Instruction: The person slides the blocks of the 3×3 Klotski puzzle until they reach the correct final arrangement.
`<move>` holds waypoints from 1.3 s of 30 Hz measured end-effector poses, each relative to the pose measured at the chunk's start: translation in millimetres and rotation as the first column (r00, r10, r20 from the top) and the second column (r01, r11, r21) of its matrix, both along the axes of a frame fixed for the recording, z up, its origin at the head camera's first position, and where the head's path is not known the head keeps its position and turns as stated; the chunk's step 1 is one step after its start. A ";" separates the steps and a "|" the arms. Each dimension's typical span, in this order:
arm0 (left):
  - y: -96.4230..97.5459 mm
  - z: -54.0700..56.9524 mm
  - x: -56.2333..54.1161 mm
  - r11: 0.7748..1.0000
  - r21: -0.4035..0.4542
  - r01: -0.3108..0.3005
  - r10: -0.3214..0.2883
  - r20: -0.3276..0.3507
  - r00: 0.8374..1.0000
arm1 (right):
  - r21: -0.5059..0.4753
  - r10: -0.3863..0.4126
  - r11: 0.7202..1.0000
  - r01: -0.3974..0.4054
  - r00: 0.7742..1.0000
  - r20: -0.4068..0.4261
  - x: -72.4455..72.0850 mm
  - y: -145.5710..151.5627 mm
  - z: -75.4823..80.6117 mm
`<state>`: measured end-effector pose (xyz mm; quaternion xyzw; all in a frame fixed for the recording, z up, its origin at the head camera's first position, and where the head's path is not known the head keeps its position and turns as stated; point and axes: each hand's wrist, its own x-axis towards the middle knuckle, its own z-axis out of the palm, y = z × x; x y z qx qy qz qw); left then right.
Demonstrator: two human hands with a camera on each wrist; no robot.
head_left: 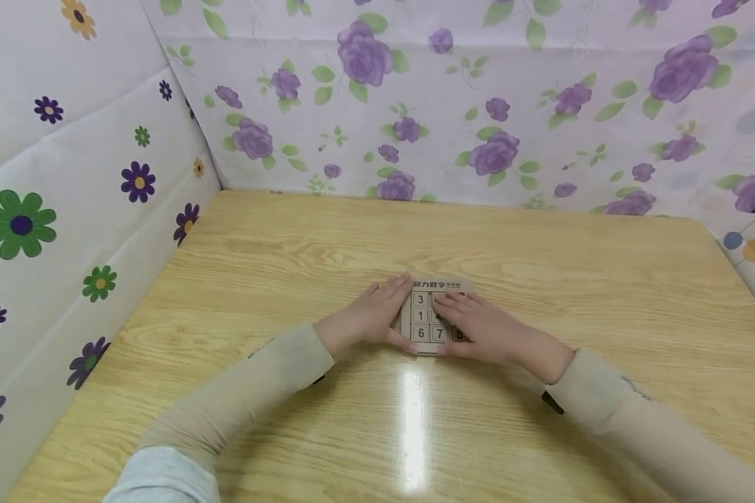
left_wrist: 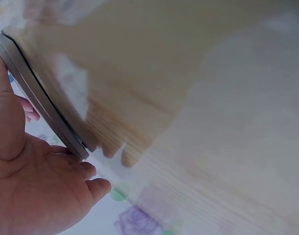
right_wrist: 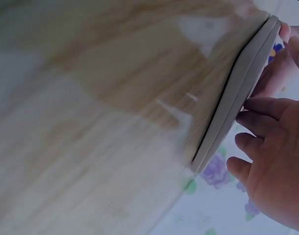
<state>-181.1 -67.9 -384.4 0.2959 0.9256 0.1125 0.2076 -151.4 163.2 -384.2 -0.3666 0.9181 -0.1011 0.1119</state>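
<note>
A small beige sliding number puzzle point(head_left: 423, 316) lies flat on the wooden table point(head_left: 327, 237), with tiles 3, 1, 6 and 7 showing. My left hand point(head_left: 374, 316) holds its left side, the fingers reaching the far corner and the thumb at the near corner. My right hand point(head_left: 478, 325) lies over the right part of the tiles, fingers flat on them and hiding several numbers. In the left wrist view the puzzle's edge point(left_wrist: 41, 103) runs along my left hand point(left_wrist: 32, 191). In the right wrist view the puzzle point(right_wrist: 237, 93) stands edge-on beside my right hand point(right_wrist: 277, 161).
Flowered screens close the table in at the back point(head_left: 453, 126) and on the left point(head_left: 69, 209). Bare wood stretches all round the puzzle, with a bright glare streak point(head_left: 413, 419) just in front of it. Beige sleeves cover both forearms.
</note>
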 end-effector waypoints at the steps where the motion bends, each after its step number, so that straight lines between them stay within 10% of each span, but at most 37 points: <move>1: 0.0 0.8 0.2 1.000 -0.001 0.001 -0.001 0.000 1.000 | -0.004 -0.012 1.000 0.012 1.000 0.004 0.1 1.8 -0.3; 39: 0.1 1.2 -1.5 1.000 -0.006 0.002 -0.002 0.000 1.000 | 0.000 0.000 1.000 0.000 1.000 -0.004 -2.6 2.1 3.5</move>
